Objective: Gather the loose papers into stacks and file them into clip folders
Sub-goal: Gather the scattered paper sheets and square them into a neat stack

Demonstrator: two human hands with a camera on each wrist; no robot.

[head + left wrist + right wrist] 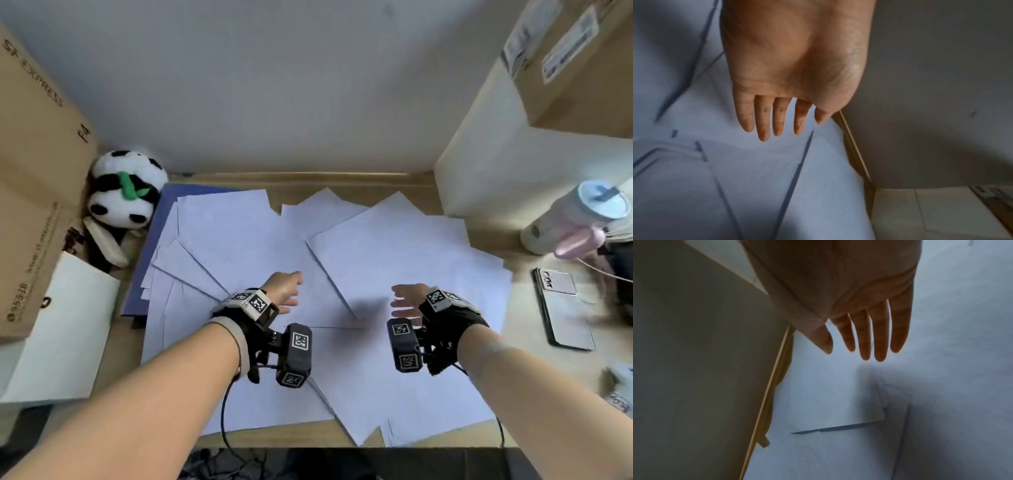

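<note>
- Containers: brown corrugated cardboard box (30, 192) at 9 o'clock, contents not visible; second brown cardboard box (579, 65) at 1–2 o'clock on a pale shelf, taped shut w/ labels. White lidded tumbler w/ pink handle (575, 219) at 3 o'clock, contents not visible.
- Task item: loose white paper sheets (394, 253) (756, 186) (838, 402), thin, flat, rectangular, fanned at mixed angles and overlapping across centre of the light wooden desk (239, 435); unstacked.
- Blue flat clip folder (164, 205) at 10 o'clock, mostly under the sheets; clip not visible.
- Left hand (284, 289) (793, 65): fingers straight, released, holding nothing, over sheets at centre.
- Right hand (407, 303) (865, 308): fingers straight, slightly spread, released, holding nothing, over sheets; sheet contact cannot be determined for either hand.
- Misc.: black-and-white plush panda (125, 190) at 10 o'clock, soft pile; grey flat slab device (565, 310) at 3–4 o'clock.
</note>
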